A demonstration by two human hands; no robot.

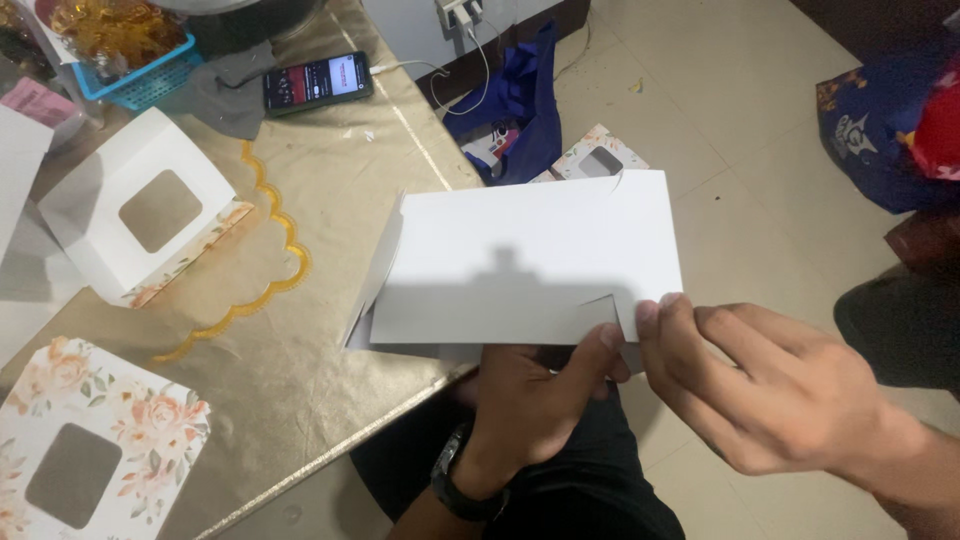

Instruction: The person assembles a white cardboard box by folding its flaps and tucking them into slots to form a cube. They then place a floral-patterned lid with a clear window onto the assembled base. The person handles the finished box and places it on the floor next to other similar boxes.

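Note:
A flat white cardboard box blank (530, 255) hangs over the table's corner, plain side up. My left hand (535, 395), with a black wristwatch, grips its near edge from below, thumb on a cut tab. My right hand (770, 385) pinches the same edge's right corner with its fingertips. Both hands hold the sheet level above my lap.
On the gold-clothed table (300, 330) stand a folded white windowed box (140, 215) and a floral windowed box (85, 450). A phone (318, 80) on a cable, a blue basket (140, 70) and a grey cloth lie farther back. Blue bags (515, 100) and another box sit on the tiled floor.

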